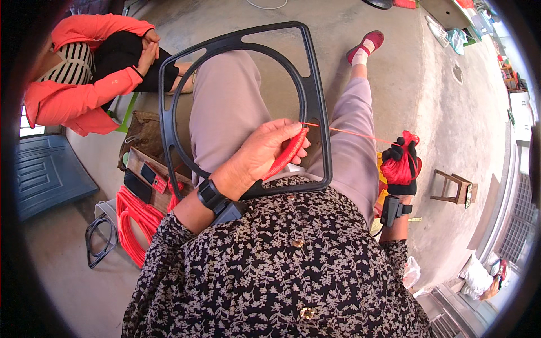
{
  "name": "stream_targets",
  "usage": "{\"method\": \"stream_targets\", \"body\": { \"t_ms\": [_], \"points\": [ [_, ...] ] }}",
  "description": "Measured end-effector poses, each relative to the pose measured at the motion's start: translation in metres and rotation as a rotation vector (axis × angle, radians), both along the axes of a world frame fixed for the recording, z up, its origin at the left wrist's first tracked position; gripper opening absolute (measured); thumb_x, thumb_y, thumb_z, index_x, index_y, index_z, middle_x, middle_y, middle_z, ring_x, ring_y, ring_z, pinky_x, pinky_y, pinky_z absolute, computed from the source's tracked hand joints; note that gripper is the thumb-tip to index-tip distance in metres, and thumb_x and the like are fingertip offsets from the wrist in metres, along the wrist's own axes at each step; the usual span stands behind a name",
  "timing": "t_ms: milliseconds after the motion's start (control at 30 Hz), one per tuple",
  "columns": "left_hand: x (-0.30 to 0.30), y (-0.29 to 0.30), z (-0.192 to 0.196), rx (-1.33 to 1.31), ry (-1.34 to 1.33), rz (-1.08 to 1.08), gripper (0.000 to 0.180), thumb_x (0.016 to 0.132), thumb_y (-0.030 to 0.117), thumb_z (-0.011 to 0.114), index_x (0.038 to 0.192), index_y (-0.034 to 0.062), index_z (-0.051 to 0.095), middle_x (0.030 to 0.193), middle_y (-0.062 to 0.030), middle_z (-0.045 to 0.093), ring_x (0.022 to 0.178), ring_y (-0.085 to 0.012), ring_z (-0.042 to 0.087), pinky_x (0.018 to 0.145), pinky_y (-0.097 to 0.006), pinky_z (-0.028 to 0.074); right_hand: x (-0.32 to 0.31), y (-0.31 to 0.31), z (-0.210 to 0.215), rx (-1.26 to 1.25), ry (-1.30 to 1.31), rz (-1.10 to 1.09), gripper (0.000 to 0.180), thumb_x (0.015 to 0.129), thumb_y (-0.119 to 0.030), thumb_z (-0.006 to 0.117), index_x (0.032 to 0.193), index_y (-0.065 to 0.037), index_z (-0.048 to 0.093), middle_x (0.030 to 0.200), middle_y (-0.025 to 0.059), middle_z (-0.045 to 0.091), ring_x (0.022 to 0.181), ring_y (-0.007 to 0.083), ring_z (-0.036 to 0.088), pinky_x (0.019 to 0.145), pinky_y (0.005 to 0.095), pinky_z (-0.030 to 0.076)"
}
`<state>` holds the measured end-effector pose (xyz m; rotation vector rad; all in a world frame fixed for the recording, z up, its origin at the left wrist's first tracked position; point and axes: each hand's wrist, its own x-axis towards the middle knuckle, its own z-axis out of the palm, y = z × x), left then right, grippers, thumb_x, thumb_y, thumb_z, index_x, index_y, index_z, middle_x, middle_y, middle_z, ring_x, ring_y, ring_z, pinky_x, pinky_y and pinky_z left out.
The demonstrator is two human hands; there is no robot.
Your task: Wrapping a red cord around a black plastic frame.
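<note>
A black plastic frame (313,67), squarish outside with a round ring inside, rests across my left thigh. My left hand (270,143) is closed around the ring's near right part, where red cord is wound in tight turns (290,155). The thumb presses at the upper end of these turns. From there a single red strand (360,134) runs nearly straight over my right thigh. It leads to my right hand (397,152), in a black glove, held out to the right and gripping a bundle of red cord (397,170).
Coils of red cord (135,217) hang at lower left beside a box holding phones (152,177). Another black frame (101,242) stands on the floor there. Someone in a coral jacket (107,90) sits at far left, hands together. A wooden stool (453,188) is at right.
</note>
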<state>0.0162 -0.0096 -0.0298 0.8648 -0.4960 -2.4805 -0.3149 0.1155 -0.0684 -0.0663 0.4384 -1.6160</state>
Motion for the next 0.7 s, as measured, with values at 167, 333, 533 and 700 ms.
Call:
{"method": "stream_targets", "body": {
  "t_ms": [167,333,533,700],
  "points": [
    [0.000,-0.001,0.005,-0.004,-0.003,0.050,0.015,0.089,0.019,0.054,0.091,0.0043,0.055,0.076,-0.0132,0.063,0.059,-0.0200,0.062,0.052,-0.029,0.053,0.022,-0.020,0.000,0.387,0.665,0.015,0.036,0.091,-0.036,0.049,0.096,-0.001,0.058,0.086,0.0079,0.062,0.077,0.0207,0.061,0.073,0.0317,0.050],
    [0.002,0.002,0.007,-0.037,-0.053,0.024,0.014,0.088,0.017,0.054,0.088,0.0035,0.056,0.075,-0.0131,0.063,0.059,-0.0201,0.063,0.053,-0.029,0.053,0.073,-0.089,0.034,0.153,2.000,-0.087,0.029,0.079,-0.020,0.062,0.101,-0.001,0.061,0.084,0.0061,0.064,0.080,0.0172,0.061,0.073,0.0268,0.046],
    [-0.003,0.008,0.009,0.107,0.028,-0.089,0.016,0.087,0.017,0.056,0.090,0.0020,0.057,0.077,-0.0137,0.063,0.061,-0.0205,0.063,0.054,-0.030,0.054,0.126,-0.139,0.034,0.132,0.738,0.397,0.032,0.088,-0.020,0.054,0.114,-0.001,0.052,0.102,0.0077,0.060,0.089,0.0157,0.056,0.083,0.0275,0.045],
    [-0.006,0.014,0.009,0.229,0.085,0.075,0.013,0.087,0.012,0.055,0.095,0.0007,0.056,0.088,-0.0133,0.062,0.069,-0.0213,0.064,0.062,-0.032,0.055,0.146,-0.129,0.047,-0.096,0.400,0.767,0.049,0.092,-0.036,0.045,0.125,0.000,0.044,0.114,0.0148,0.056,0.099,0.0201,0.057,0.089,0.0312,0.045]
  ]
}}
